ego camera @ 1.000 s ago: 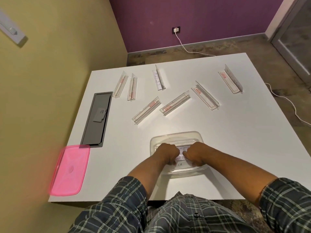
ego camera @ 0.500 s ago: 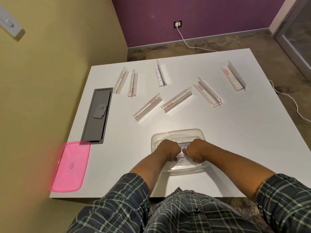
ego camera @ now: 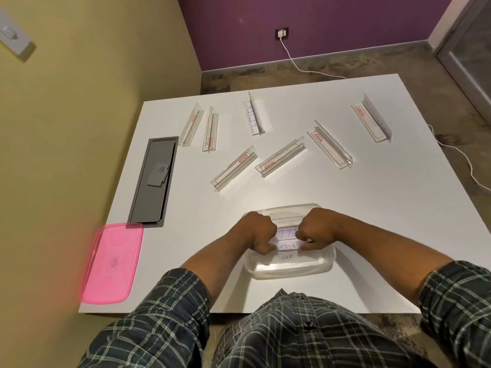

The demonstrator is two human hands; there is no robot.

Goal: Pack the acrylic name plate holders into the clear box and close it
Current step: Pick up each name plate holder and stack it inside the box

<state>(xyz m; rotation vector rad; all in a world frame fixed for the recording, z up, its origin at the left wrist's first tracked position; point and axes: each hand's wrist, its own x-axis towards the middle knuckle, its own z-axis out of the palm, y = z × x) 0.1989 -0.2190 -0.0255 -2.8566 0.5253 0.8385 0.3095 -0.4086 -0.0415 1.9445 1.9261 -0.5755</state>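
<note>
The clear box (ego camera: 289, 269) stands near the table's front edge. Inside it lie acrylic name plate holders with white cards; one card reads TIGER (ego camera: 285, 257). My left hand (ego camera: 256, 231) and my right hand (ego camera: 316, 228) are both inside the box, fingers curled on the two ends of one name plate holder (ego camera: 286, 241). Several more holders lie loose across the far half of the table, among them one (ego camera: 233, 168), one (ego camera: 280, 160), one (ego camera: 329, 144) and one (ego camera: 372, 120). The pink lid (ego camera: 111, 261) lies at the table's front left corner.
A grey cable-port flap (ego camera: 154, 181) is set into the white table (ego camera: 372, 235) on the left. A yellow wall runs close along the left side. A white cable (ego camera: 457, 152) trails on the floor past the right edge.
Both hands stay in the box on the same holder, shifting it slightly. The camera has tipped, so the whole scene sits a little lower and nearer.
</note>
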